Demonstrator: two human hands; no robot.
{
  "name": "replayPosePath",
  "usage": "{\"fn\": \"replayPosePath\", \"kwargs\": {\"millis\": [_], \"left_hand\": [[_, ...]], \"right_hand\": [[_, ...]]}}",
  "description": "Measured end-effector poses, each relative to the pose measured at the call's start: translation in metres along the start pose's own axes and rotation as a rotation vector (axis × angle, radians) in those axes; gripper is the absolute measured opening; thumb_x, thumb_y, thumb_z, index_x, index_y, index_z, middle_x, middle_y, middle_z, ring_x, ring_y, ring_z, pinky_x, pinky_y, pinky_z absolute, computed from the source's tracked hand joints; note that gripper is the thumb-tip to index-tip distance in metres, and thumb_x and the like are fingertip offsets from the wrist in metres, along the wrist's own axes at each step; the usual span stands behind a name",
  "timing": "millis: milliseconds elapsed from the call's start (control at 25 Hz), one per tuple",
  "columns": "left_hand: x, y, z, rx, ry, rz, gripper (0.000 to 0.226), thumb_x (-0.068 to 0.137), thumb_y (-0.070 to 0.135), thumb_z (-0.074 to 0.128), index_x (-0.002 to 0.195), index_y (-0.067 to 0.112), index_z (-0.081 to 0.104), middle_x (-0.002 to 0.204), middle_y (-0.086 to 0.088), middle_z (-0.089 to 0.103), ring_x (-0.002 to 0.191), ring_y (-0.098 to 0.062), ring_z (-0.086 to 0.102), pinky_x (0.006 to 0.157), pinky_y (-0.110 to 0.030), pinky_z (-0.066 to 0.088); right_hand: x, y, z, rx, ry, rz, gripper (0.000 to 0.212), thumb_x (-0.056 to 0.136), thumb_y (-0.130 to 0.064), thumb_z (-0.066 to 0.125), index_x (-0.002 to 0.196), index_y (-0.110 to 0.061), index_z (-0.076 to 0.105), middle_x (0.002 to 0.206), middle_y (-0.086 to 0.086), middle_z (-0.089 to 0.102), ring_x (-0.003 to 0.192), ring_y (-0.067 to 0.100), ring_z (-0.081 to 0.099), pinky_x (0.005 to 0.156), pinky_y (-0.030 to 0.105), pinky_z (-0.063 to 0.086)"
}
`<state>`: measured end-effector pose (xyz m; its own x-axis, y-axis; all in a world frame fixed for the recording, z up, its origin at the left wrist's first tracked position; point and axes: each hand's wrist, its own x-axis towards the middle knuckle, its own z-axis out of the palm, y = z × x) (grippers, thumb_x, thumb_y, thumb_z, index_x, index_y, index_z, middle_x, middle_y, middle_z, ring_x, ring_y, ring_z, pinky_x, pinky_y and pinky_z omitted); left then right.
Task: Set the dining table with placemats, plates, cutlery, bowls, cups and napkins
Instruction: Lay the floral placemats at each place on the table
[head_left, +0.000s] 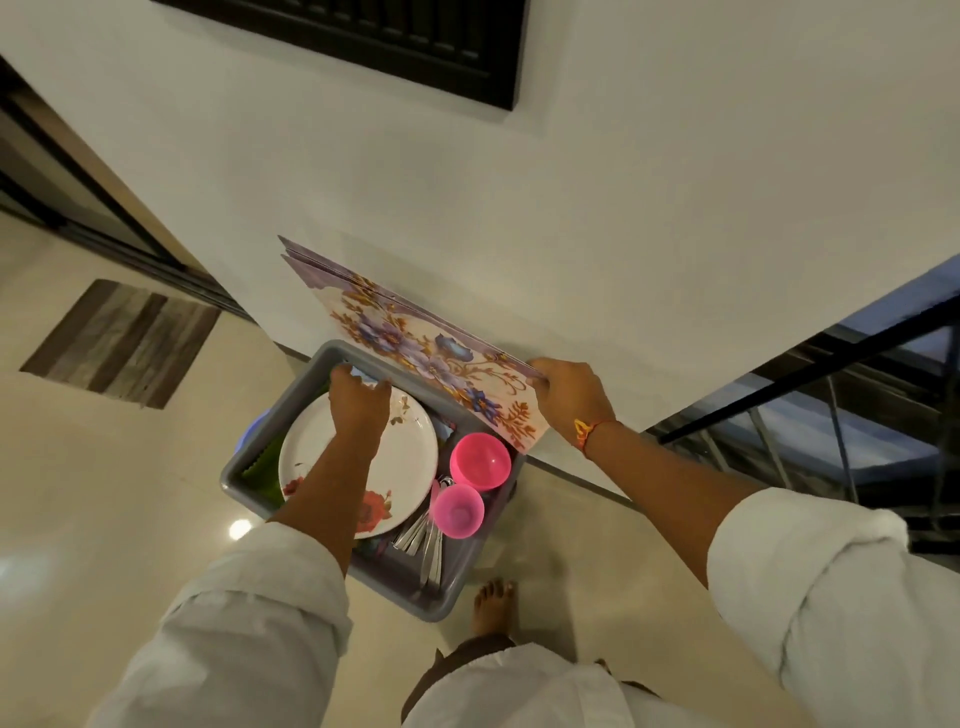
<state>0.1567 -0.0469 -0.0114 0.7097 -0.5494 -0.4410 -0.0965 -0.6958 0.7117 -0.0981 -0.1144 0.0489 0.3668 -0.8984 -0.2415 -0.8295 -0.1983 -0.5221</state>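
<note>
A stack of floral placemats (415, 343) is lifted and tilted above the far side of a grey tub (249, 457); my right hand (566, 400) grips its right corner. My left hand (358, 402) reaches over a white floral plate (410, 457) to the tub's far rim, fingers curled at a small bluish-white thing; whether it holds it is unclear. In the tub also stand a pink bowl (480, 462) and a pink cup (460, 512), with steel cutlery (426, 545) beneath them and green napkins (265, 467) at the left.
The tub rests on something blue (254, 428) by a white wall (571, 234). The floor (104, 493) is glossy, with a striped mat (124, 343) at the left. A dark glass table (831, 405) stands to the right. My bare foot (493, 608) is near the tub.
</note>
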Motion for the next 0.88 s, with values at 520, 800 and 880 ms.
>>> {"fn": "replayPosePath", "kwargs": {"millis": [520,800,880], "left_hand": [[0.006,0.065,-0.095,-0.204,-0.208,0.357,0.076,0.075,0.022,0.09,0.139,0.017,0.05,0.134,-0.004,0.061,0.115,-0.022,0.063,0.088,-0.033,0.059],[-0.097,0.079,-0.051,-0.03,-0.779,0.422,0.05,0.088,0.031,0.074,0.131,0.01,0.059,0.122,-0.02,0.069,0.11,-0.045,0.067,0.094,-0.064,0.052],[-0.143,0.082,-0.011,-0.028,-0.841,0.435,0.043,0.092,0.027,0.07,0.131,0.011,0.061,0.121,-0.02,0.07,0.111,-0.045,0.066,0.091,-0.06,0.055]], "right_hand": [[-0.078,0.036,-0.147,0.066,-0.094,-0.169,0.022,0.1,-0.021,0.062,0.118,-0.017,0.073,0.104,-0.002,0.072,0.09,0.013,0.062,0.074,0.02,0.05],[-0.193,0.152,-0.209,0.276,-0.159,0.037,0.007,0.093,-0.025,0.072,0.098,-0.023,0.075,0.094,-0.001,0.075,0.087,0.016,0.072,0.083,0.038,0.061],[-0.243,0.195,-0.222,0.396,-0.136,0.168,0.014,0.091,-0.023,0.074,0.103,-0.018,0.074,0.094,0.002,0.077,0.086,0.018,0.075,0.078,0.035,0.063]]}}
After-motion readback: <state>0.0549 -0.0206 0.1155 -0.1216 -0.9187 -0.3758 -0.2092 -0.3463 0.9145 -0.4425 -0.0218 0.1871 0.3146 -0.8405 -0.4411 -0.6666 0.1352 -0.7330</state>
